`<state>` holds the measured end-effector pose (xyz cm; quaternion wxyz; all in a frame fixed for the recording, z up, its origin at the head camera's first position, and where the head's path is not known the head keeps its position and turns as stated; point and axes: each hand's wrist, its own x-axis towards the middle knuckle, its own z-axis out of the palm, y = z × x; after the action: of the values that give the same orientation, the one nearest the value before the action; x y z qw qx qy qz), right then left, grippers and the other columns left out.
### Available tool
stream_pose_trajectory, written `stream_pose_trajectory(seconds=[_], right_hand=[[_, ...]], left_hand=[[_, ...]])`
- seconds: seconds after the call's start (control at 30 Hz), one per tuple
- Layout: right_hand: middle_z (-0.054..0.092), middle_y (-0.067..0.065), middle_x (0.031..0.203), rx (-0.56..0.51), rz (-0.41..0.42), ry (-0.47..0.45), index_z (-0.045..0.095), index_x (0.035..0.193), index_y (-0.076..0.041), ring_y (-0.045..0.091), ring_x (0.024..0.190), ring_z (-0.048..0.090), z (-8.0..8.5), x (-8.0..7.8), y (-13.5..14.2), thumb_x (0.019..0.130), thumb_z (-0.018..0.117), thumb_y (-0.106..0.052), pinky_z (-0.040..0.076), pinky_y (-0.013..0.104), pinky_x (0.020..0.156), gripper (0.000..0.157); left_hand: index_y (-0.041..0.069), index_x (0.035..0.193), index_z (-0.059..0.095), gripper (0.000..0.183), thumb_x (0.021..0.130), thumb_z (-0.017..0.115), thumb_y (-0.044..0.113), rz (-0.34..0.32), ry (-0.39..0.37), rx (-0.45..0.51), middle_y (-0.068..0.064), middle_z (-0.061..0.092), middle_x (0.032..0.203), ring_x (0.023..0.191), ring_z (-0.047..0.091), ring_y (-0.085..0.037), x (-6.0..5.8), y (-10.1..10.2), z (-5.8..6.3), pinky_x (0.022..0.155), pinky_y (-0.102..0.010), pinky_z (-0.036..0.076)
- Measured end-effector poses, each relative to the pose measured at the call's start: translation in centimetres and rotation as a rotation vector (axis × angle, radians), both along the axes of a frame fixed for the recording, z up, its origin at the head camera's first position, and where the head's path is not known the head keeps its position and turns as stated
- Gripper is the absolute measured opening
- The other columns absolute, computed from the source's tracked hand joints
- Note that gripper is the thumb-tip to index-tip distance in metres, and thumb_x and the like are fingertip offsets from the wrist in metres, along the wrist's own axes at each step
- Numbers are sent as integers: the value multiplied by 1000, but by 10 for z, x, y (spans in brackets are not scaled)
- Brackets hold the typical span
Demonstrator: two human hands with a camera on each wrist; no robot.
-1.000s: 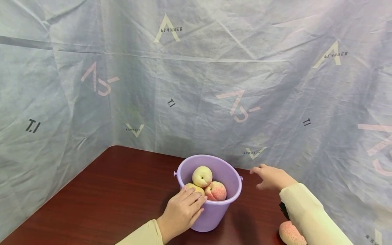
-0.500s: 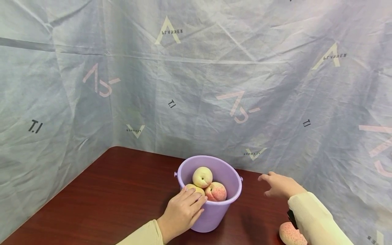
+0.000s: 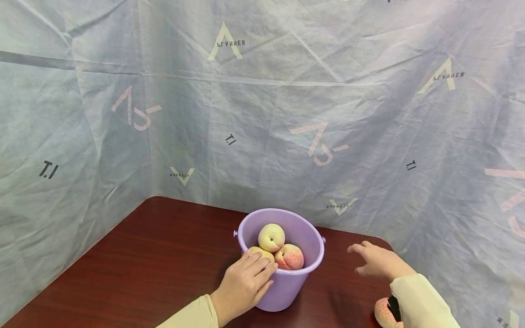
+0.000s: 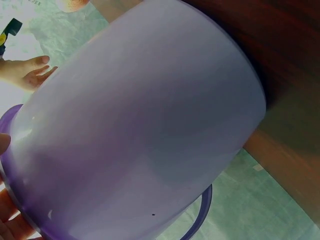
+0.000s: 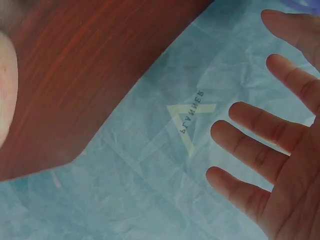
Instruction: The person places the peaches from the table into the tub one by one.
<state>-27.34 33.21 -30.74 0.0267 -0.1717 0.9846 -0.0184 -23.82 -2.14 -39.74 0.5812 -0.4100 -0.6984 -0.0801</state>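
A light purple bucket (image 3: 283, 291) stands on the table with several peaches inside. Visible in it are a pale yellow peach (image 3: 271, 237), a red-blushed peach (image 3: 290, 256), and a yellow peach (image 3: 262, 253) partly covered by fingers. My left hand (image 3: 244, 282) grips the near left of the bucket's rim, its fingers lying over the edge; the bucket wall (image 4: 140, 120) fills most of the left wrist view. To the right of the bucket, my right hand (image 3: 376, 261) hovers with nothing in it. Its fingers (image 5: 255, 155) are spread and relaxed in the right wrist view.
Another peach (image 3: 384, 314) lies on the dark red-brown table (image 3: 164, 255) at the near right, partly hidden by my right sleeve. Grey printed cloth (image 3: 266, 114) hangs behind and to the left of the table. A purple handle (image 4: 204, 215) hangs beside the bucket.
My right hand has drawn away from the bucket, to the right and slightly toward me. The left hand and the bucket keep their places.
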Motion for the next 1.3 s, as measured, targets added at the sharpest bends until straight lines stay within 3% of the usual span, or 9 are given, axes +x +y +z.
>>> stream_pose_trajectory(seconds=[0.3, 0.6, 0.97, 1.07, 1.2, 1.3], right_hand=[[59, 6, 104, -30, 73, 121, 64, 111, -14, 28, 89, 64, -27, 13, -1, 71, 81, -20, 52, 43, 65, 44], [59, 3, 106, -62, 181, 216, 64, 114, -13, 23, 90, 63, -51, 24, -6, 75, 80, -25, 52, 36, 64, 44], [57, 1, 103, -138, 221, 320, 64, 112, -11, 21, 90, 61, -82, 33, -5, 72, 81, -25, 51, 33, 68, 45], [58, 2, 107, -142, 179, 294, 64, 113, -11, 26, 94, 61, -82, 34, 1, 73, 81, -26, 52, 35, 71, 46], [58, 8, 112, -162, 47, 172, 62, 117, -10, 31, 98, 61, -77, 39, 15, 78, 78, -27, 52, 41, 74, 45], [58, 11, 116, -175, -70, 84, 61, 120, -9, 28, 97, 60, -74, 43, 32, 81, 76, -27, 51, 39, 72, 45]], left_hand=[[13, 102, 73, 34, 102, 41, 25, -5, -3, 3, 1, 68, 99, 96, 63, -22, -1, -1, 0, 86, -40, 52], [13, 103, 73, 36, 103, 40, 25, 11, -9, -3, 1, 69, 101, 97, 63, -22, 0, -3, -1, 86, -40, 52], [13, 102, 73, 36, 103, 39, 24, 9, -41, -2, 1, 67, 97, 94, 63, -21, 3, -5, 1, 87, -40, 52], [12, 101, 73, 36, 103, 38, 24, 6, -60, -3, 2, 66, 95, 93, 62, -20, 2, -4, 3, 88, -39, 52], [13, 101, 72, 37, 103, 37, 24, 6, -63, -14, 2, 66, 95, 93, 63, -20, 3, -4, 4, 88, -38, 52], [13, 102, 72, 35, 102, 38, 23, 6, -61, -34, 2, 66, 96, 93, 62, -20, 2, -3, 5, 89, -36, 52]])
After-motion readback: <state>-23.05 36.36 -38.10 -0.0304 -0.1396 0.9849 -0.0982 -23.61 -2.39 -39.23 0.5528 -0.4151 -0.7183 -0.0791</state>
